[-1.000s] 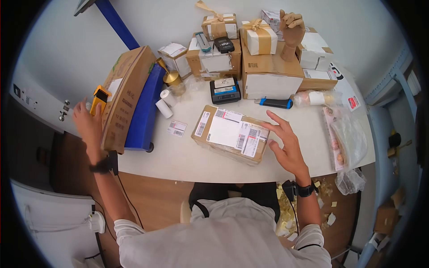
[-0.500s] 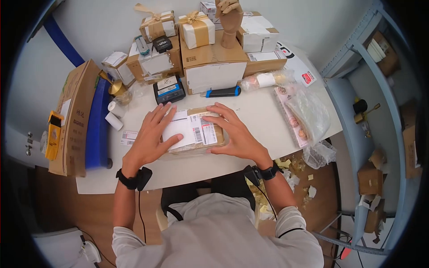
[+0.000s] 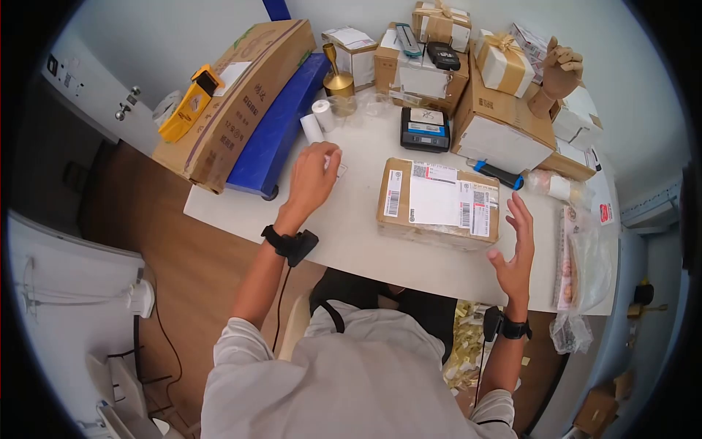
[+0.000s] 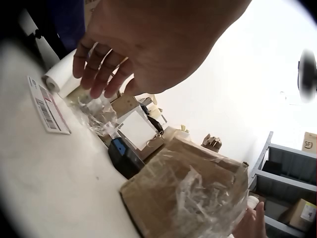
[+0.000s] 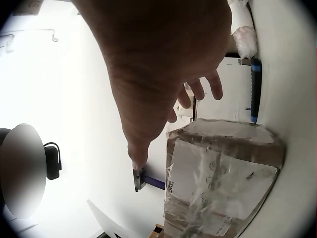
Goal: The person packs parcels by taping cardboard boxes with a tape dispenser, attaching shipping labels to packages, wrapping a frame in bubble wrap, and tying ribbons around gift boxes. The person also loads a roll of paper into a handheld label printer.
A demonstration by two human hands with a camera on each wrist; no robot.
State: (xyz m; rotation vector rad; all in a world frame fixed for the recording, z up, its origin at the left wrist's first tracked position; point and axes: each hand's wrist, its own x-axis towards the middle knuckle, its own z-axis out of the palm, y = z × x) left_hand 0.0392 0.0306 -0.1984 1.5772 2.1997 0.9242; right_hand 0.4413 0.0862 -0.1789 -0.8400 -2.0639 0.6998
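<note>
A cardboard parcel [image 3: 439, 201] with a white sheet and printed barcode labels on top lies on the table. Clear wrap covers its sides, as the left wrist view shows on the parcel [image 4: 188, 193]. My left hand [image 3: 314, 175] is left of the parcel with nothing in its loosely bent fingers. It hangs over a small printed label card [image 4: 48, 106], partly hidden under it in the head view, close to two white paper rolls [image 3: 311, 129]. Beside the parcel's right end, my right hand [image 3: 516, 252] is held apart from it, thumb and fingers spread.
Behind the parcel are a black label printer [image 3: 425, 130] and a blue-black utility knife [image 3: 499, 175]. Stacked boxes [image 3: 504, 110] and a wooden hand model [image 3: 556, 77] line the back. At left, a long carton [image 3: 238, 99] leans with a yellow-black tool [image 3: 191, 102]. Plastic bags [image 3: 589, 256] lie right.
The left hand came from the yellow-black tool onto the parcel, then moved left to the label card. The right hand touched the parcel and drew back from its right end. The head view swung.
</note>
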